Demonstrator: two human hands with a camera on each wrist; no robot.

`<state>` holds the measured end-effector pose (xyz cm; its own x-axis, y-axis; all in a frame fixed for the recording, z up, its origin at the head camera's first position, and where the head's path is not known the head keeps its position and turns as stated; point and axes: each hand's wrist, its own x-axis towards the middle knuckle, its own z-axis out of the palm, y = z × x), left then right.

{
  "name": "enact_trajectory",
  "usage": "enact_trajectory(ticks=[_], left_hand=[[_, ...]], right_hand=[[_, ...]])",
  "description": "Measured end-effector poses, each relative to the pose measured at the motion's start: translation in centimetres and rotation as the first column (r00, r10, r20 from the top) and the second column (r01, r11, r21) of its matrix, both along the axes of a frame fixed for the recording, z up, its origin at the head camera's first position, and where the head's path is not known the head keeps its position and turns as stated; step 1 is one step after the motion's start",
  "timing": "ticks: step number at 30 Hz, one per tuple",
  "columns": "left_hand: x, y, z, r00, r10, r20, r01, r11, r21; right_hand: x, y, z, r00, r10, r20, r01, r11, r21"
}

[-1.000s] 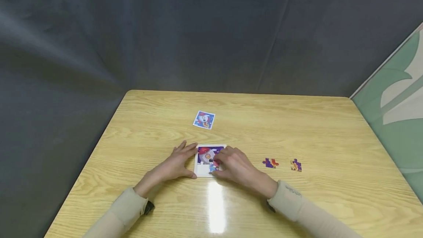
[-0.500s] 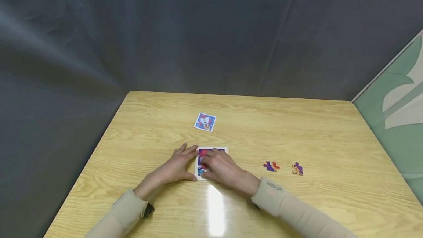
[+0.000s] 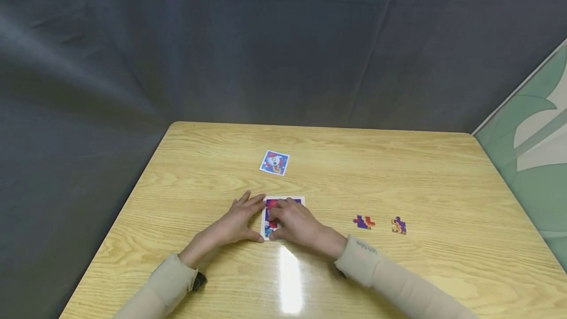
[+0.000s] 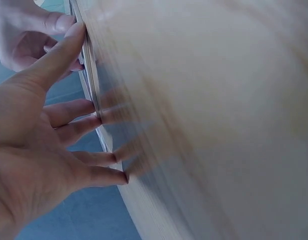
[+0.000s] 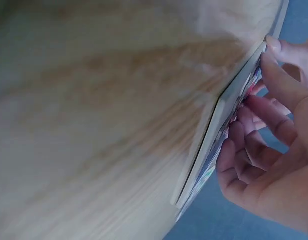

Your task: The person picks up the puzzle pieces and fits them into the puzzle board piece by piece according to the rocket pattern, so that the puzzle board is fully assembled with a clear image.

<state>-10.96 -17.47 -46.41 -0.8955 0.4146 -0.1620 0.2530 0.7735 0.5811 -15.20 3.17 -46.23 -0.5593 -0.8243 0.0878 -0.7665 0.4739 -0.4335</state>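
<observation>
A square puzzle tray [image 3: 263, 225] with a white border lies on the table, and a purple, red and grey picture fills its visible upper part. My left hand [image 3: 238, 220] spans the tray's left side, its fingers extended and its thumb touching near the lower left corner. Over the tray is my right hand [image 3: 298, 221], with curled fingers and thumb pinching a blue and red puzzle piece [image 3: 269, 232] at the lower left corner. Much of the picture is hidden under that hand. In the right wrist view, the fingertips [image 5: 251, 100] meet the tray's printed face.
Two loose puzzle pieces, purple with orange-red [image 3: 364, 222] and purple with yellow [image 3: 399, 225], lie to the right. A small picture card [image 3: 274, 163] rests beyond the tray. Dark cloth [image 3: 283, 48] hangs behind the wooden table [image 3: 212, 161].
My right hand has carried the puzzle piece leftward from the tray's lower middle to its lower left corner. In the last half second it has hardly moved. The left hand stays in place.
</observation>
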Motion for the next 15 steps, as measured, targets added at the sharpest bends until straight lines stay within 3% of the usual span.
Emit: enact_trajectory(ticks=[9, 15], left_hand=[[0.07, -0.03, 0.0, 1.0, -0.002, 0.006, 0.002, 1.0, 0.001], [0.05, -0.09, -0.11, 1.0, 0.002, 0.006, -0.002, 1.0, -0.003]], right_hand=[[0.39, 0.14, -0.01, 0.998, 0.0, -0.061, -0.002, 1.0, -0.023], [0.57, -0.12, -0.06, 0.989, -0.018, -0.144, 0.016, 1.0, -0.015]])
